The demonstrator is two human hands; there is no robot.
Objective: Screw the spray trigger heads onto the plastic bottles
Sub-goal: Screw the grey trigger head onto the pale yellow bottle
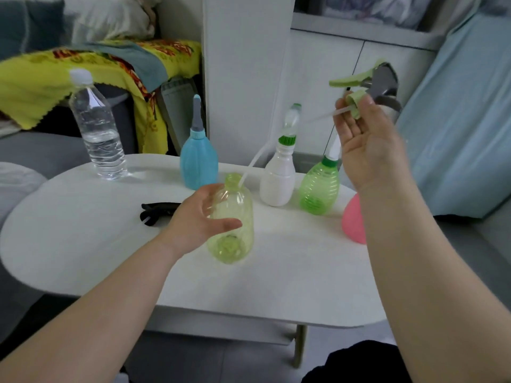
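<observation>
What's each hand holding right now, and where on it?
Left hand grips the yellow-green bottle around its upper body; right hand pinches the spray trigger head at its screw collar.

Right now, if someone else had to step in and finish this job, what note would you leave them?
Left hand grips the yellow-green bottle at the middle of the white table; its neck is open.
Right hand holds the spray trigger head raised. Its tube slants down to the bottle's mouth; I cannot tell whether the tip is inside.
Done: the white bottle and green bottle behind already wear tops.
Left: feed the tube in, lower the head, screw its collar on.
</observation>
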